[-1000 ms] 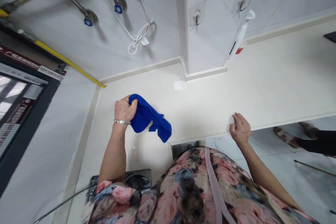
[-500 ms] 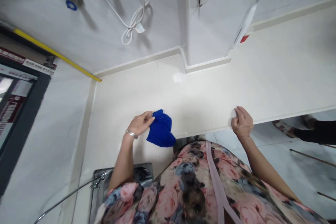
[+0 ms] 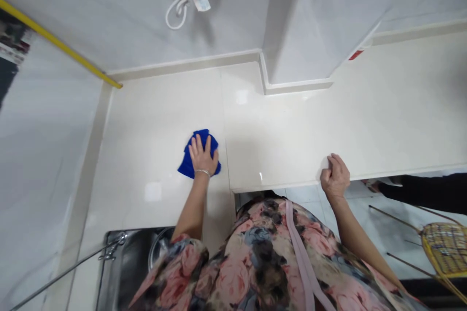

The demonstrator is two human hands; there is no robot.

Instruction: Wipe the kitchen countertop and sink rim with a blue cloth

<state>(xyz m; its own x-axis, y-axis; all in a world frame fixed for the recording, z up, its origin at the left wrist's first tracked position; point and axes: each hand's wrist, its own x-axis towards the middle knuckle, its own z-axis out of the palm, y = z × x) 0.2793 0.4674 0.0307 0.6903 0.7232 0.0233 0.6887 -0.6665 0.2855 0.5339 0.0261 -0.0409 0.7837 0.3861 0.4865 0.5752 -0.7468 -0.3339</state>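
Observation:
A blue cloth (image 3: 187,164) lies spread on the cream countertop (image 3: 160,112), left of the seam between two slabs. My left hand (image 3: 203,155), with a bracelet at the wrist, presses flat on top of it, fingers spread and pointing toward the wall. Part of the cloth is hidden under the palm. At the counter's front edge, to the right, my right hand (image 3: 334,175) rests with its fingers curled in. I see nothing in it.
A metal sink (image 3: 120,272) with a faucet (image 3: 116,245) is at lower left. A yellow pipe (image 3: 62,46) runs along the left wall. A white cable (image 3: 182,2) hangs at the back. A wall pillar (image 3: 302,34) juts out. A woven chair (image 3: 445,248) and a person's leg (image 3: 423,192) are at right.
My left hand has gone from pinching the cloth's edge near the counter front to lying flat on it, farther left and back. The view has shifted; my right hand stays at the edge.

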